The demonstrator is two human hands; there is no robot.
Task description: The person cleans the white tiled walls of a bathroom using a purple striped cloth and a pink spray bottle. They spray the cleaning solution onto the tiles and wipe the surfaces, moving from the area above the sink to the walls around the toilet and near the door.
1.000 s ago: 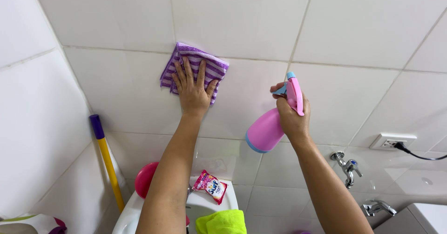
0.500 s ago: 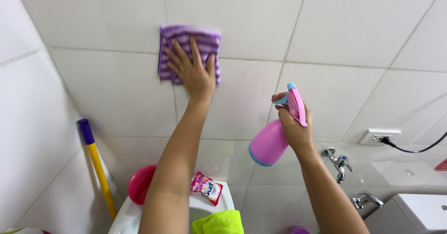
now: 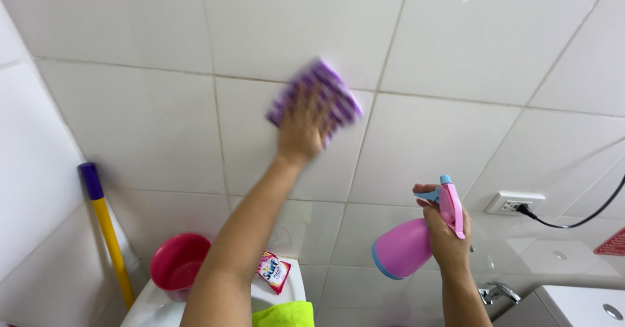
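My left hand (image 3: 301,126) presses a purple striped cloth (image 3: 332,92) flat against the white tiled wall (image 3: 143,112), high up; both are blurred by motion. My right hand (image 3: 446,232) is lower and to the right, wrapped around the neck of a pink spray bottle (image 3: 407,245) with a blue base and a pink trigger. The bottle's nozzle points left toward the wall.
A yellow handle with a purple tip (image 3: 104,229) leans in the left corner. Below sit a red bowl (image 3: 179,262), a small pink sachet (image 3: 273,271) and a lime-green cloth (image 3: 283,315) on a white surface. At right are a wall socket with a black cord (image 3: 514,203) and a tap (image 3: 495,293).
My left hand has swept the purple cloth to the right across the tile. The right hand with the spray bottle has sunk lower in view.
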